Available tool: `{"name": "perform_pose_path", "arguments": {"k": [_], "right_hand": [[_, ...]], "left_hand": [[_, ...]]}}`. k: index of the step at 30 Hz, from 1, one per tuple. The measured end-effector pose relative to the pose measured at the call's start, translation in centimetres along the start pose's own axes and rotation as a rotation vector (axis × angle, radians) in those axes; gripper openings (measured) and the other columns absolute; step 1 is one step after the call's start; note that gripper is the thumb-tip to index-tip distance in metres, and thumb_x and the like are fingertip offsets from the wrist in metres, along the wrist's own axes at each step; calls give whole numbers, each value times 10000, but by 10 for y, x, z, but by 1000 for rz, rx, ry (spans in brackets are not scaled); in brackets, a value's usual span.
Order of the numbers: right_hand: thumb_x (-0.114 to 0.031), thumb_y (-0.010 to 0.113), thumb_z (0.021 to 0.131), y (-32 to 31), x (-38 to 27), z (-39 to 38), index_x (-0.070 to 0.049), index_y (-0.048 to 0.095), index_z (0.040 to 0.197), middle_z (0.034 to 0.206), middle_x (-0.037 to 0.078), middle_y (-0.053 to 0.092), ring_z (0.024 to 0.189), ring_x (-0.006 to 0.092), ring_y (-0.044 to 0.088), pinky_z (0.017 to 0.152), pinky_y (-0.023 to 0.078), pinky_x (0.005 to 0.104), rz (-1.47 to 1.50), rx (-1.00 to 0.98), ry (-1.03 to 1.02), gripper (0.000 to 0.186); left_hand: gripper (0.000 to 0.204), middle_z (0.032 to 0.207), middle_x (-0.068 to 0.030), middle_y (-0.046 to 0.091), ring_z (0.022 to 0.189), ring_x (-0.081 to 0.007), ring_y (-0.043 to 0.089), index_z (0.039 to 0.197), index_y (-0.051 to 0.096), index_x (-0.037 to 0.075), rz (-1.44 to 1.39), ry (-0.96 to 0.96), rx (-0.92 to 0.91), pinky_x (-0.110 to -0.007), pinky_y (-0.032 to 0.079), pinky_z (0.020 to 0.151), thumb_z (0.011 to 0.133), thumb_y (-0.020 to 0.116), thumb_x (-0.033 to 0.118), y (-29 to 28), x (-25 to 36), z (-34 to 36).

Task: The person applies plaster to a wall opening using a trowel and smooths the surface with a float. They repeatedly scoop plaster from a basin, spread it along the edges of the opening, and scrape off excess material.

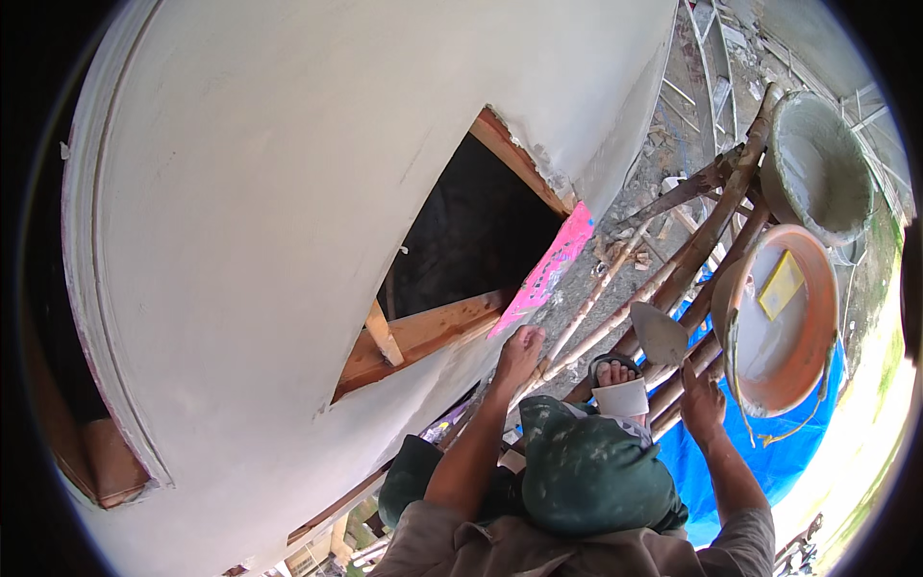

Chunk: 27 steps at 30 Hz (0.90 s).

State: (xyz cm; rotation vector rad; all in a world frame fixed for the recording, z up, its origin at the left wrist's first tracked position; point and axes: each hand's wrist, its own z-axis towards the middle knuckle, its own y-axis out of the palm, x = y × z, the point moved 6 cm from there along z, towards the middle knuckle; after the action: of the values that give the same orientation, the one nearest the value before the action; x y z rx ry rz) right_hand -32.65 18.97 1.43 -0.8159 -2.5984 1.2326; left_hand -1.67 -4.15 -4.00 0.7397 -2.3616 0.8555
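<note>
My left hand [520, 354] is closed, fingers curled, just beside the lower end of a bright pink sheet [548, 269]. Whether it grips anything is hidden. My right hand [704, 402] is wrapped round the handle of a trowel [659, 334], whose broad, pale, rounded blade points away from me, over the poles. Right of that hand stands an orange tub [788, 389] with whitish material inside. A flat yellow-edged piece [781, 286] lies in the tub. Between my hands, a sandalled foot [615, 373] shows beside a pale rectangular piece [623, 398].
A large pale wall [250, 212] fills the left, with a wood-framed opening [481, 221]. Several wooden poles [707, 236] run under the tubs. A grey-crusted tub [817, 168] sits behind the orange one. Blue sheeting [687, 471] lies below; rubble [620, 250] covers the ground.
</note>
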Motion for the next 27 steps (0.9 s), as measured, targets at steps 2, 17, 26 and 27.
{"name": "perform_pose_path", "arguments": {"k": [2, 17, 26, 27], "right_hand": [[-180, 586, 856, -37, -8, -31, -114, 472, 1329, 968, 205, 636, 916, 395, 641, 799, 515, 469, 182, -72, -15, 491], [-325, 597, 937, -204, -189, 79, 6, 515, 869, 585, 100, 453, 552, 200, 473, 521, 402, 362, 1178, 357, -523, 348], [-337, 597, 952, -221, -216, 122, -28, 447, 731, 571, 55, 384, 545, 127, 389, 497, 360, 337, 1280, 221, -639, 408], [-337, 602, 947, -221, -218, 121, -23, 451, 738, 568, 76, 392, 535, 147, 399, 499, 365, 349, 1228, 262, -654, 406]], "left_hand": [[452, 1082, -146, 648, 967, -248, 642, 1253, 519, 8, -134, 71, -18, -327, 472, 905, 975, 561, 361, -3, 39, -4], [866, 1423, -273, 358, 1318, -288, 398, 1415, 207, -102, -562, 693, 94, -381, 356, 1077, 882, 704, 366, -87, 347, -26], [273, 883, -3, 598, 788, -76, 527, 993, 607, 50, -431, 519, 504, -267, 448, 699, 962, 601, 322, -127, 321, 9], [271, 882, -3, 597, 789, -76, 528, 997, 605, 50, -454, 539, 550, -269, 452, 708, 964, 599, 319, -129, 313, 5]]}}
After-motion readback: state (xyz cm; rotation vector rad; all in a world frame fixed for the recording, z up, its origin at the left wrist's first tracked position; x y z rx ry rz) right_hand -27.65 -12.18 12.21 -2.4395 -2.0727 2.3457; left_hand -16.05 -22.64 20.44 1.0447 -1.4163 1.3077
